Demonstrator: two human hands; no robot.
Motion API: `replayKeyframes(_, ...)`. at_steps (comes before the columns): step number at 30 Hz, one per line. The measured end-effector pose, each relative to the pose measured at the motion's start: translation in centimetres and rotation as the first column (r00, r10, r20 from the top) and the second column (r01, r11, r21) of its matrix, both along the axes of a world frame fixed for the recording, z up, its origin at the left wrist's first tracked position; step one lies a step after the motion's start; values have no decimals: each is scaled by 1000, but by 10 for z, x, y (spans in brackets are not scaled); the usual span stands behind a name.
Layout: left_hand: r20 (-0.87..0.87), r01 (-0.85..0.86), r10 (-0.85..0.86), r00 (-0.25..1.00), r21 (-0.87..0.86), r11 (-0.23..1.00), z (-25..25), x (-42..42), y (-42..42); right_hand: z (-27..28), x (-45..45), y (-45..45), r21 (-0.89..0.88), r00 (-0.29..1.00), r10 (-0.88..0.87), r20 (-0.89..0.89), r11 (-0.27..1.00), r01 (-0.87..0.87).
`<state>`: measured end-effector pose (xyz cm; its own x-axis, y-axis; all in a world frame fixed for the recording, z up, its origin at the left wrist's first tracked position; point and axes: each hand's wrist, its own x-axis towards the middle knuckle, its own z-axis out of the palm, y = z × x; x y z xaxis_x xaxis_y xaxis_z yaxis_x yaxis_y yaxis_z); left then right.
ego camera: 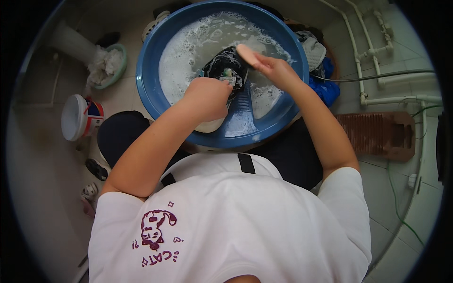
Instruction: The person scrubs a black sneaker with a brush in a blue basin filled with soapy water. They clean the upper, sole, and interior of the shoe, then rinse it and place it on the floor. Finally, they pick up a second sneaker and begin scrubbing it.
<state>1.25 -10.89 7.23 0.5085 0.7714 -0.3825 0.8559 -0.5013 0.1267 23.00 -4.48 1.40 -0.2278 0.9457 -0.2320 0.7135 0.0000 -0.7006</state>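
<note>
A big blue plastic washtub (143, 85) holds cloudy, sudsy water, and a ribbed washboard slope (244, 113) is moulded into its near side. Over the top of that slope lies a wet black shoe (226, 58) with pale streaks and a label. My left hand (208, 97) is closed on the shoe's near part; its fingers are partly hidden, and a pale sole edge shows beneath the hand. My right hand (276, 70) grips a scrubbing brush with a pale pink back (247, 56), held just right of the shoe, its underside turned to the shoe.
At the left are a light green basin of white material (122, 67), a white bucket (73, 116) and loose shoes (96, 169). Right of the tub lie a white shoe (314, 55), blue fabric (325, 90), a hose (385, 74), pipes (396, 99) and a brown washboard (380, 136).
</note>
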Motion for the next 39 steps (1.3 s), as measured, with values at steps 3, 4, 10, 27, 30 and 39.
replayKeyframes(3,1,-42,42,999,-79,996,2,-2,-1,33,-24,-34,160,913,316,259,918,-363)
replayKeyframes(4,15,-30,31,999,-59,998,1,-2,-2,36,-30,-33,143,872,316,374,909,-391)
replayKeyframes(10,11,1,-1,1000,-50,999,-4,-3,1,42,-22,13,100,631,249,735,881,-463)
replayKeyframes(27,118,12,-13,993,11,1000,-15,-9,-3,14,-27,21,-10,688,265,676,936,-351)
replayKeyframes(30,162,22,-31,986,60,998,-19,-15,-2,-23,-12,59,101,737,7,676,990,-102)
replayKeyframes(39,163,29,-35,986,39,999,-14,-9,0,-74,4,57,23,832,-28,553,1000,19)
